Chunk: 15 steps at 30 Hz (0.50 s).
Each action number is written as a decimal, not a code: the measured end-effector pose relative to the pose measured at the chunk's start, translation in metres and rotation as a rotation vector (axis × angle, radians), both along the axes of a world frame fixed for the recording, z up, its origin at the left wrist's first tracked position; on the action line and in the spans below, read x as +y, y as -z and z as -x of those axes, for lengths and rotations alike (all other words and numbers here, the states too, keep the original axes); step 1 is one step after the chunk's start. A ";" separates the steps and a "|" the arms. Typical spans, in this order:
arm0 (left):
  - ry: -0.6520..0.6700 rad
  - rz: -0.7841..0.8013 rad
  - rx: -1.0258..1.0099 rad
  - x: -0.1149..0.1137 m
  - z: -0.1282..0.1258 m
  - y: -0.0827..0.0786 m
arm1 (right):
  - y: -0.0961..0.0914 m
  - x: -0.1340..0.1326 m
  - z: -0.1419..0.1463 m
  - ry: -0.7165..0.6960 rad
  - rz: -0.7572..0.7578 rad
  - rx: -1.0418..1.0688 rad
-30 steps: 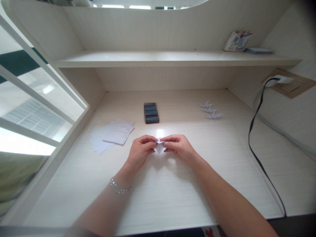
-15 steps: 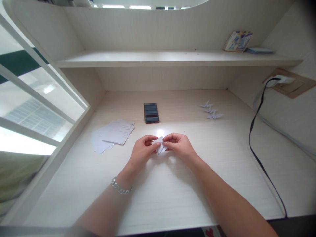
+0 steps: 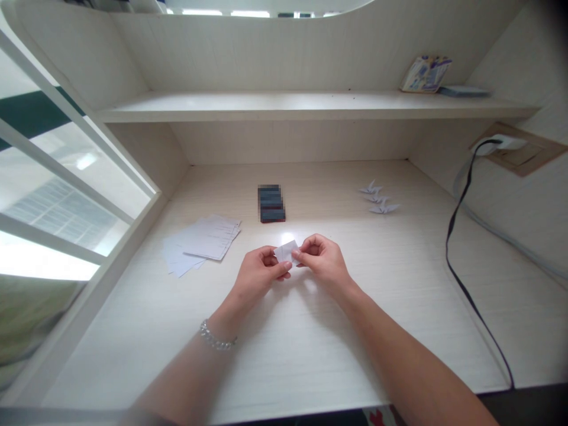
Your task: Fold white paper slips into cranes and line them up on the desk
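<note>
A small folded piece of white paper point(image 3: 286, 251) is held just above the pale wooden desk point(image 3: 284, 343), at its middle. My left hand point(image 3: 258, 276) pinches its lower left side with thumb and fingers closed. My right hand point(image 3: 323, 260) pinches its right edge, fingers curled in. A beaded bracelet point(image 3: 214, 338) circles my left wrist. Both forearms reach in from the bottom of the view.
A loose stack of white paper sheets point(image 3: 202, 241) lies to the left. A dark phone point(image 3: 271, 203) lies behind the hands. Three folded paper cranes point(image 3: 378, 199) sit at the back right. A black cable point(image 3: 461, 236) runs from a wall socket point(image 3: 503, 144). A shelf point(image 3: 310, 105) carries a small packet point(image 3: 426, 73).
The folded paper has been turned and lifted slightly between the fingers. Both hands have drawn closer together and moved a little away from me.
</note>
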<state>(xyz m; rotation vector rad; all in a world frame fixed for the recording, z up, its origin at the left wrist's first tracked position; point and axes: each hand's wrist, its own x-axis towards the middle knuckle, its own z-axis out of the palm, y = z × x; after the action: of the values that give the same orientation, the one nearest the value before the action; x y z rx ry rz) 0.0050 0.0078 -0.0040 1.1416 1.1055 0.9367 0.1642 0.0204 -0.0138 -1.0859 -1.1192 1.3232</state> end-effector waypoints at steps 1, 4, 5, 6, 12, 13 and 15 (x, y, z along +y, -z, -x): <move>0.005 -0.010 -0.004 0.000 0.001 0.000 | 0.000 0.000 0.000 -0.001 0.000 0.012; 0.020 -0.011 -0.041 0.001 0.002 0.000 | 0.001 0.001 0.000 0.001 0.008 0.027; 0.019 -0.009 -0.050 0.001 0.002 0.000 | 0.001 0.001 0.000 0.005 0.009 0.028; 0.014 -0.005 -0.054 0.001 0.002 0.000 | 0.000 0.001 -0.001 0.009 0.011 0.028; -0.079 -0.037 -0.008 0.001 -0.001 0.003 | -0.003 -0.002 0.000 -0.034 0.037 0.010; -0.085 -0.053 -0.003 0.002 0.000 0.004 | -0.004 -0.003 0.000 -0.038 0.045 0.004; -0.092 -0.073 0.007 0.002 0.000 0.005 | -0.004 -0.003 0.000 -0.047 0.059 -0.013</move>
<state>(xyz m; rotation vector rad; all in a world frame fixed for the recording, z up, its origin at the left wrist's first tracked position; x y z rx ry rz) 0.0047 0.0102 -0.0093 1.1614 1.1452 1.0523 0.1637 0.0173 -0.0096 -1.1183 -1.1279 1.3957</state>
